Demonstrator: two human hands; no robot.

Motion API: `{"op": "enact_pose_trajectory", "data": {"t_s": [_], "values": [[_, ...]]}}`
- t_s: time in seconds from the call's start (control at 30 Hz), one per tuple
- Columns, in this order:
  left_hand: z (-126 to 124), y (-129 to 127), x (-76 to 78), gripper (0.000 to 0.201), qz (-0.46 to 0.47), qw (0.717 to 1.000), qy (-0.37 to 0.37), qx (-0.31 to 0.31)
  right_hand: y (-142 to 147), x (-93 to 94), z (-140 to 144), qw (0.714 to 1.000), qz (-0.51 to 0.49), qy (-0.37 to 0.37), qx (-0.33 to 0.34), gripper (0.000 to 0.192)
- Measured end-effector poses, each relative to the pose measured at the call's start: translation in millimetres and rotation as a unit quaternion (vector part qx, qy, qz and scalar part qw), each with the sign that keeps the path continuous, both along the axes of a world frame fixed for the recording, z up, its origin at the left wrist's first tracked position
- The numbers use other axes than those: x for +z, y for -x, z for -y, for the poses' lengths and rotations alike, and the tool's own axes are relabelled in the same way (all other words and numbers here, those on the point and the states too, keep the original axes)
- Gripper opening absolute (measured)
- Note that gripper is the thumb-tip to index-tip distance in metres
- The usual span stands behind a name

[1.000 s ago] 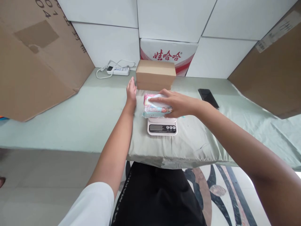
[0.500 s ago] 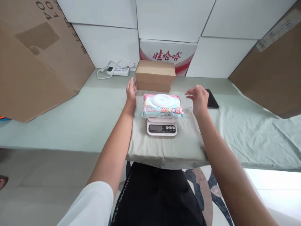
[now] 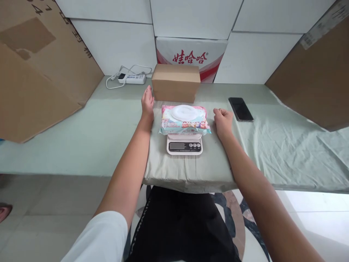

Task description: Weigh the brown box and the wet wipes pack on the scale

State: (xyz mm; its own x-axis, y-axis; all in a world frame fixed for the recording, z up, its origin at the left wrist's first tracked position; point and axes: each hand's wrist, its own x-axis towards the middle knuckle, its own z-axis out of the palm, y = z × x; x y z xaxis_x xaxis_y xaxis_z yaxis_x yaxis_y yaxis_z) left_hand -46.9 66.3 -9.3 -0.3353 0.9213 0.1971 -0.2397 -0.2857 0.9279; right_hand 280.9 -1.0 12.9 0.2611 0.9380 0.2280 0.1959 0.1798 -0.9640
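A pack of wet wipes (image 3: 185,122) with a white oval lid lies flat on a small white kitchen scale (image 3: 184,148), covering most of its platform. The scale's display looks blank. To the left of the pack, my left hand (image 3: 147,103) rests on its edge on the cloth, fingers stretched out and holding nothing, close to the brown cardboard box (image 3: 176,85). On the other side, my right hand (image 3: 223,120) is curled closed on the cloth, with nothing seen in it. It touches neither the pack nor the scale.
A black phone (image 3: 241,109) lies beyond my right hand. A white power strip (image 3: 132,78) with its cord sits at the back left. Big cardboard panels (image 3: 49,83) flank the green-clothed table (image 3: 81,145). A white-and-red carton (image 3: 191,49) stands against the back wall.
My right hand has come down onto the cloth and its fingers have curled in, uncovering the phone. My left hand stays beside the box. The view has shifted slightly.
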Motion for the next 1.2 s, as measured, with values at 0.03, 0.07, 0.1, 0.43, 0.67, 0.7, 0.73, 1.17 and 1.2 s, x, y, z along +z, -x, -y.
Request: {"op": "enact_pose_trajectory", "data": {"t_s": [0.03, 0.07, 0.1, 0.43, 0.67, 0.7, 0.73, 1.17, 1.2], "values": [[0, 0, -0.5, 0.073, -0.001, 1.0, -0.002, -0.001, -1, -1.3, -1, 1.0, -0.006, -0.001, 0.001, 0.054], [0, 0, -1.0, 0.075, -0.004, 1.0, -0.004, -0.001, -1, -2.4, -2, 1.0, -0.01, -0.002, 0.002, 0.054], [0, 0, -1.5, 0.076, -0.007, 1.0, -0.005, -0.001, -1, -3.4, -2, 1.0, -0.011, -0.003, 0.001, 0.054], [-2, 0, -3.5, 0.065, -0.009, 1.0, -0.007, 0.013, 0, 5.6, 1, 0.996, 0.047, -0.069, 0.022, 0.057], [-9, 3, -5.3, 0.065, -0.009, 1.0, -0.004, 0.002, 24, 83.0, 23, 0.924, 0.218, -0.165, 0.266, 0.06], [-10, 4, -4.8, 0.065, -0.008, 1.0, -0.003, 0.0, 30, 94.5, 26, 0.897, 0.269, -0.139, 0.323, 0.072], [-10, 4, -4.1, 0.065, -0.007, 1.0, -0.003, -0.001, 36, 104.5, 27, 0.864, 0.322, -0.111, 0.37, 0.084], [-12, 2, -1.2, 0.062, -0.001, 1.0, 0.017, 0.011, 45, 136.0, 36, 0.802, 0.47, 0.034, 0.368, 0.094], [-12, 2, -0.7, 0.061, -0.002, 1.0, 0.019, 0.01, 34, 136.8, 35, 0.83, 0.433, 0.068, 0.345, 0.092]]}}
